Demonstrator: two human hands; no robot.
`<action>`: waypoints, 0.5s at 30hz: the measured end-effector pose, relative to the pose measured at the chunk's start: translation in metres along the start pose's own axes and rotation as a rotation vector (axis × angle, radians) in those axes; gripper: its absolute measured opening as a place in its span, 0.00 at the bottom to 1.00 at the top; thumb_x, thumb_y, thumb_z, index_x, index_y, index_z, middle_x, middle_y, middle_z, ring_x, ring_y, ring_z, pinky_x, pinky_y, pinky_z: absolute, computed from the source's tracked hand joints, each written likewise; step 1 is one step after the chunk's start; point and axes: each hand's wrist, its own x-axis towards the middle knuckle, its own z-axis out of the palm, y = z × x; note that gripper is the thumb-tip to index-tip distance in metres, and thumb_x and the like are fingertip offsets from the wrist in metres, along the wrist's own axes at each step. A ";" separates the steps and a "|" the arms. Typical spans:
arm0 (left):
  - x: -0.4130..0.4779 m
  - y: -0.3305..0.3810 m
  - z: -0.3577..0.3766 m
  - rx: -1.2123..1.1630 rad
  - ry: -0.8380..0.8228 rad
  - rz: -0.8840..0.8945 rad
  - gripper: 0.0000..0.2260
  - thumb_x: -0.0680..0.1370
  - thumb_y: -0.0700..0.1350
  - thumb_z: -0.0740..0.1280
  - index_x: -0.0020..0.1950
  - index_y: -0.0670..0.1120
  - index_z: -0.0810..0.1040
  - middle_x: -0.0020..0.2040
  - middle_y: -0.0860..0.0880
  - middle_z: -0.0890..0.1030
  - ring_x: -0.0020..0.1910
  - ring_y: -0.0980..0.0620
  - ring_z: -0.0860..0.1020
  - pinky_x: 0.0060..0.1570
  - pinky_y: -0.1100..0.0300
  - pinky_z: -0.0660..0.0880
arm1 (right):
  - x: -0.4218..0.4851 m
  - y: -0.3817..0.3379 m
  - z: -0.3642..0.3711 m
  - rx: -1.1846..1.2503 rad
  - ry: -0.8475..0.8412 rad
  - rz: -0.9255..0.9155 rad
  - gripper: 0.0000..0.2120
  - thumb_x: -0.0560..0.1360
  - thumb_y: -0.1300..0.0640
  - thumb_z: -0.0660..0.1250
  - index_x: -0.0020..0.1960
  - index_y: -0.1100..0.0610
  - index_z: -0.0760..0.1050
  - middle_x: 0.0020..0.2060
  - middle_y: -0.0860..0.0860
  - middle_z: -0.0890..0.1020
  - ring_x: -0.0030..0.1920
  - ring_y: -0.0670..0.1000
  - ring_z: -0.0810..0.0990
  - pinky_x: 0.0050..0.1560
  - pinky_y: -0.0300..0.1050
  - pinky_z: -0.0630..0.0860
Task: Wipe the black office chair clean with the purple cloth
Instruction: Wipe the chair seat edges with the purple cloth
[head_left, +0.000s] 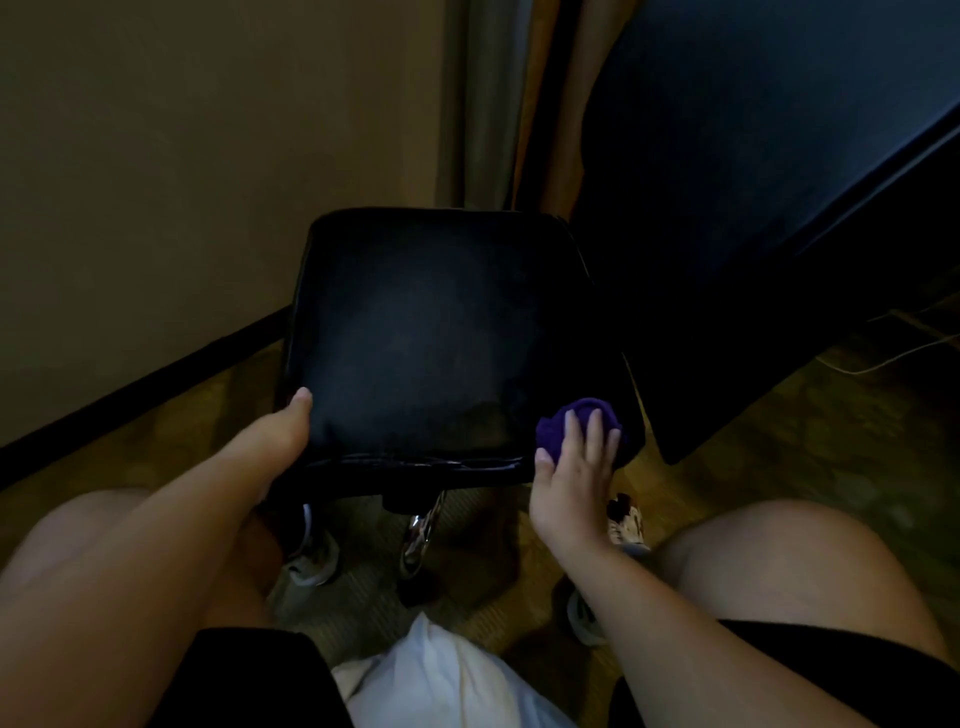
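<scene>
The black office chair (426, 332) fills the space between and beyond the two hands. Its padded seat is the only upholstered part in view, and no backrest or arms show. The seat looks smooth and faintly glossy, like leather or vinyl. It has a dull, paler sheen across the middle, a rounded far edge and a stitched seam along the near edge. The light is too dim to tell dust or streaks from reflections, so it cannot be read off the surface how much of the seat is clean.

The wiping looks to be under way and far from finished. The cloth sits at one corner only, and the broad middle of the seat, the far edge and the underside probably remain to be done. So does the chrome leg (421, 535) below and between the hands.

The left hand (275, 436) clasps the seat's near left corner, thumb on top and fingers hidden under the edge, apparently steadying the chair. The right hand (571, 483) presses down at the near right corner with its fingers spread fairly straight and its thumb out to the side.

The purple cloth (553, 428) is bunched into a small wad under those right fingers. It touches the seat's corner and shows beyond the fingertips and on the thumb side.
</scene>
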 end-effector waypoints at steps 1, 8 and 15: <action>-0.001 -0.002 0.001 -0.013 -0.020 -0.008 0.36 0.79 0.68 0.52 0.75 0.43 0.69 0.72 0.37 0.73 0.68 0.35 0.72 0.70 0.42 0.65 | -0.004 -0.005 0.004 -0.020 -0.023 -0.042 0.30 0.82 0.51 0.60 0.81 0.52 0.53 0.82 0.52 0.46 0.80 0.57 0.38 0.78 0.57 0.48; -0.007 -0.010 0.006 -0.084 -0.062 -0.019 0.42 0.74 0.73 0.56 0.77 0.43 0.67 0.74 0.39 0.71 0.71 0.37 0.70 0.72 0.41 0.63 | -0.021 -0.023 0.021 -0.234 -0.200 -0.379 0.33 0.81 0.51 0.60 0.81 0.47 0.49 0.82 0.47 0.42 0.79 0.52 0.32 0.77 0.59 0.39; -0.007 -0.014 0.004 -0.025 -0.064 0.005 0.40 0.76 0.72 0.53 0.77 0.43 0.67 0.74 0.39 0.71 0.71 0.36 0.70 0.72 0.41 0.62 | -0.004 -0.011 0.010 -0.140 -0.249 -0.513 0.30 0.80 0.53 0.62 0.80 0.45 0.56 0.81 0.45 0.53 0.80 0.48 0.42 0.78 0.53 0.38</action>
